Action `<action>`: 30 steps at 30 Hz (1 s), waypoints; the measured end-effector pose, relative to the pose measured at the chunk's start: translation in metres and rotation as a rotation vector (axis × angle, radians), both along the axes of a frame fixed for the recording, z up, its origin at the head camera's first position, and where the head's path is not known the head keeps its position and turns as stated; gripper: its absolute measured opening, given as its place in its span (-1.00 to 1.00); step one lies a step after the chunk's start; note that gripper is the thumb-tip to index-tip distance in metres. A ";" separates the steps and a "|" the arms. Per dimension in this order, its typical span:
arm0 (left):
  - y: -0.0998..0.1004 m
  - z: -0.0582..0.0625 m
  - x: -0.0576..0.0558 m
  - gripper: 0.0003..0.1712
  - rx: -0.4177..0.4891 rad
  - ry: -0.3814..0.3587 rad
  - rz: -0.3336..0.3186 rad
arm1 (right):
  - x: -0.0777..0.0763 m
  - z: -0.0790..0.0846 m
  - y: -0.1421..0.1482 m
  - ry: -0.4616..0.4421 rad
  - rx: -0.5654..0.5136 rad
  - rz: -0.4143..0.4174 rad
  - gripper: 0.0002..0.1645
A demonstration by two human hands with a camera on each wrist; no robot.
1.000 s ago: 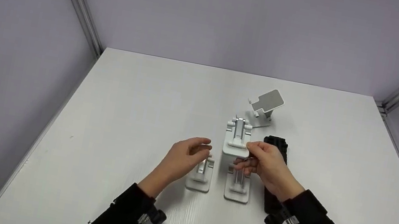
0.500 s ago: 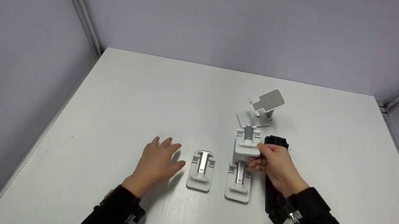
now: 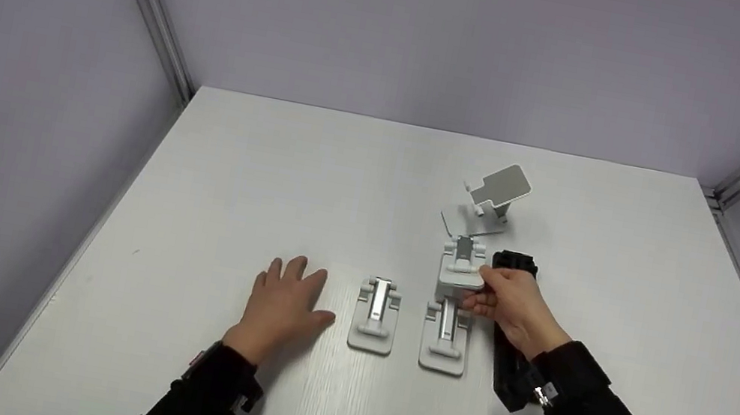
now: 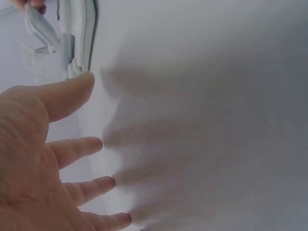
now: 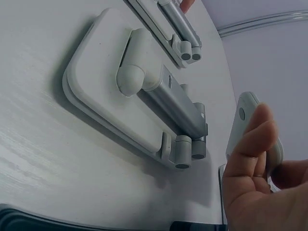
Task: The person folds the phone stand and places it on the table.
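Note:
My right hand (image 3: 516,309) pinches a folded white phone stand (image 3: 458,276) by its right edge, between thumb and fingers, raised above the table. Below it lies a second folded phone stand (image 3: 441,362), its silver arm facing up. A third folded phone stand (image 3: 370,338) lies to the left of that one. My left hand (image 3: 275,312) is spread palm down, left of the third stand, and holds nothing. In the left wrist view its fingertips meet their shadows at the tabletop; whether they press on it I cannot tell.
Behind the held stand, an unfolded phone stand (image 3: 505,186) stands with its grey plate tilted up. A long black object (image 3: 502,364) lies partly under my right forearm. Pale walls enclose the white table (image 3: 256,164) at the back and sides.
My left hand has drawn away from the folded stands to the left, its fingers spreading. My right hand has carried its phone stand a little to the right, then hardly moved.

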State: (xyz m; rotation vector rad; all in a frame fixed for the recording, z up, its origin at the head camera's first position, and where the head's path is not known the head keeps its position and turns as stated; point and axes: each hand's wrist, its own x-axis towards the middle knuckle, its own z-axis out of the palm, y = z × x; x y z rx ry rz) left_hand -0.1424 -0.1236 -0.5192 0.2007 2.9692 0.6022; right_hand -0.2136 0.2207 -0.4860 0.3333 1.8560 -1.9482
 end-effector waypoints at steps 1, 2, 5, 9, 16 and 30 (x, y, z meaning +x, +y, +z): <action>0.000 0.000 0.000 -0.20 0.000 -0.009 0.001 | 0.000 -0.001 0.000 -0.002 -0.001 -0.001 -0.63; 0.000 0.000 0.000 -0.20 -0.007 -0.013 0.000 | -0.001 -0.001 0.000 -0.005 0.000 -0.006 -0.63; -0.001 0.000 -0.001 -0.20 -0.027 -0.008 -0.007 | -0.003 -0.004 0.000 -0.009 0.004 -0.014 -0.64; -0.001 -0.001 0.000 -0.22 -0.044 0.012 -0.015 | -0.005 -0.007 0.001 -0.013 0.015 -0.018 -0.62; -0.002 -0.002 0.001 -0.20 -0.041 0.017 -0.013 | -0.009 -0.013 0.003 -0.035 0.025 -0.035 -0.53; 0.000 0.001 0.004 -0.22 -0.013 0.031 -0.019 | -0.011 -0.010 0.005 -0.046 -0.020 -0.071 -0.57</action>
